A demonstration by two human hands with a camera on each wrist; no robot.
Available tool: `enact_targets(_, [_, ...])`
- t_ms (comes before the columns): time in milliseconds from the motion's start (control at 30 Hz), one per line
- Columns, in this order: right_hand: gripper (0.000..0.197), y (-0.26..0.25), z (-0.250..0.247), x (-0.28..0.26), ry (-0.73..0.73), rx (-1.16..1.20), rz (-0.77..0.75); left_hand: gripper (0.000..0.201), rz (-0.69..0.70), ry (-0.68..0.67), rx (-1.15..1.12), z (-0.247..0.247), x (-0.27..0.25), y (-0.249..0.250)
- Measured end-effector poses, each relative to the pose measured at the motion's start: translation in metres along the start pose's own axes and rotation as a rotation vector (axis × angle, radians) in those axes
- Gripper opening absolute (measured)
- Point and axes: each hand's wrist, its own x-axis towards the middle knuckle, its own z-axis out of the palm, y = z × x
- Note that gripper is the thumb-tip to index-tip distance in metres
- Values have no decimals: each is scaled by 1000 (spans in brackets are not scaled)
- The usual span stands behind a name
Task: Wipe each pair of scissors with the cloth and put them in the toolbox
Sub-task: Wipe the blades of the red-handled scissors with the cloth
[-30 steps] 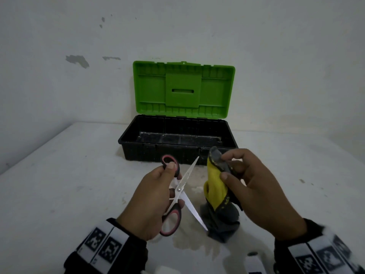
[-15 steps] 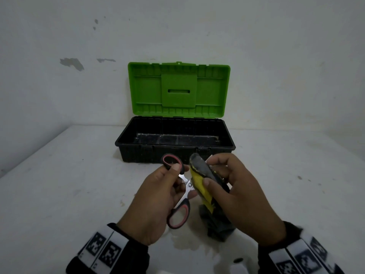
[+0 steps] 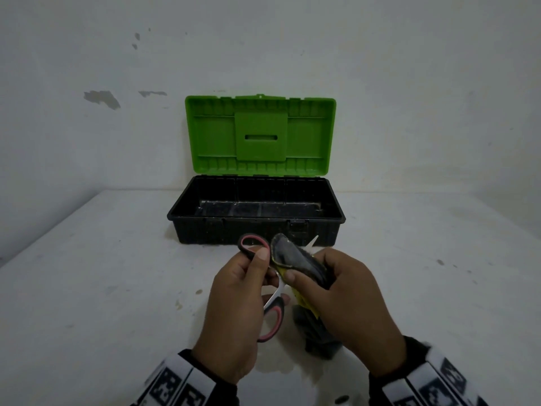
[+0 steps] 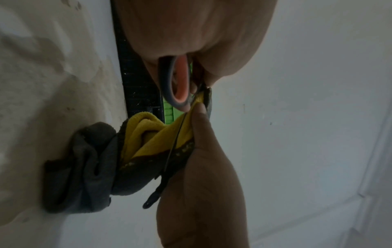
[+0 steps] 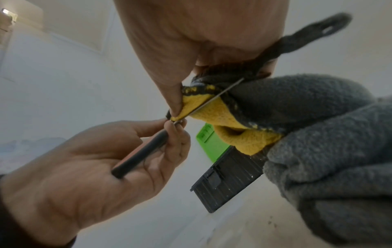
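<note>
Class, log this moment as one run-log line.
left hand: grips scissors handles | right hand: pinches cloth around blade | toolbox: open, no scissors seen inside | step: wiping

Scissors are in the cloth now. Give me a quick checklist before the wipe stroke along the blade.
1. Left hand grips the scissors by the handles: ok.
2. Right hand pinches the cloth around one blade: ok.
3. Fingers off the bare edge: cannot tell.
4. Blade tip clear of the toolbox: ok.
5. Toolbox lid open: ok.
6. Second blade wiped: cannot tell.
</note>
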Motion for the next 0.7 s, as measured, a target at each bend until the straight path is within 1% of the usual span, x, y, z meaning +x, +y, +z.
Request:
enact_targets(133, [30, -3, 6, -2, 28, 69, -45, 28, 58, 16, 15, 7, -5, 5])
enact_targets(267, [37, -2, 2, 5, 75, 147, 5, 26, 96, 58, 41, 10, -5, 7])
enact_targets(333, [40, 0, 0, 10, 91, 166, -5, 24, 107, 74, 37, 10, -4, 8])
enact_targets(400, [39, 2, -2, 13, 98, 217, -13, 25, 142, 77, 52, 11, -2, 10])
enact_targets(467, [37, 2, -3, 12, 76, 267, -26, 28, 168, 78, 65, 11, -1, 13])
enact_targets(533, [35, -1, -3, 8, 45, 254, -59, 30, 166, 76, 60, 12, -1, 16])
enact_targets(600, [30, -4, -1, 4, 36, 186, -84, 30, 175, 73, 66, 13, -2, 16])
enact_targets(700, [33, -5, 4, 4, 52, 146, -84, 26, 201, 72, 85, 16, -4, 16])
